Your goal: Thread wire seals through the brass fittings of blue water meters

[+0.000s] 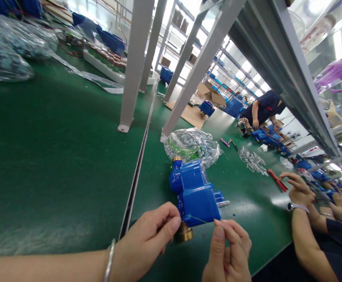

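Observation:
A blue water meter [200, 203] with brass threaded ends lies on the green tabletop in front of me. A thin green wire [201, 221] runs across its near side, between my hands. My left hand [151, 235], with a silver bangle at the wrist, pinches thumb and forefinger together beside the lower brass fitting [185, 232], at the wire's left end. At the wire's other end, my right hand [229, 248] grips it between thumb and forefinger, close to the meter's lower corner. Just behind the meter sits a clear plastic bag [192, 147] of green wires and small grey-blue pieces.
Metal posts [137, 62] rise from the table beside a long dark gap [138, 168]. A pile of clear loops [251, 159] and a red tool [277, 180] lie to the right. Nearby is a co-worker's hand [301, 190]; another person [263, 107] stands farther back. Bags [9, 47] occupy the far left.

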Tool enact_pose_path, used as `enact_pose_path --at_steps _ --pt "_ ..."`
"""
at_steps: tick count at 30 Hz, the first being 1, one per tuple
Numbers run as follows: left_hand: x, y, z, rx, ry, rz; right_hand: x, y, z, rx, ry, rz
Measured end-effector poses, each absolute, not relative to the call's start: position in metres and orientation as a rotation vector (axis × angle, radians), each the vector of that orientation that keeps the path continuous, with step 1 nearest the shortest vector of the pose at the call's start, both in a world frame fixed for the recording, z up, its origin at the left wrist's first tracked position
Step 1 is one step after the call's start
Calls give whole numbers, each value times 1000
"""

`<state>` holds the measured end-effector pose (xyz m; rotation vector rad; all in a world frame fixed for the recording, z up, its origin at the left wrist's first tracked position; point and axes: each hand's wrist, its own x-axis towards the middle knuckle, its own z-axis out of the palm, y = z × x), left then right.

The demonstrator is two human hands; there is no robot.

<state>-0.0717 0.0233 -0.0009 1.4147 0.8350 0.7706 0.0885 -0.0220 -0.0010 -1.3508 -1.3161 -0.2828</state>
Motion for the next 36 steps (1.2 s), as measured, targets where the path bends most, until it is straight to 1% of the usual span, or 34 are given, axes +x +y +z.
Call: enact_pose_path --at_steps 5,13,18,33,36 --pt "-72 23 -2 1415 826 755 95 -22 -8 -1341 -1337 -305" --pt "-72 23 -2 1421 838 756 86 -22 7 -1409 -1304 -259" --pt "-72 23 2 1418 825 763 94 -19 5 -1394 -1373 -282" --pt "-71 22 0 1426 830 747 84 -22 14 -1513 -1309 -101" --pt "-71 22 -1 1425 830 757 84 -21 15 -1531 -1350 -126"
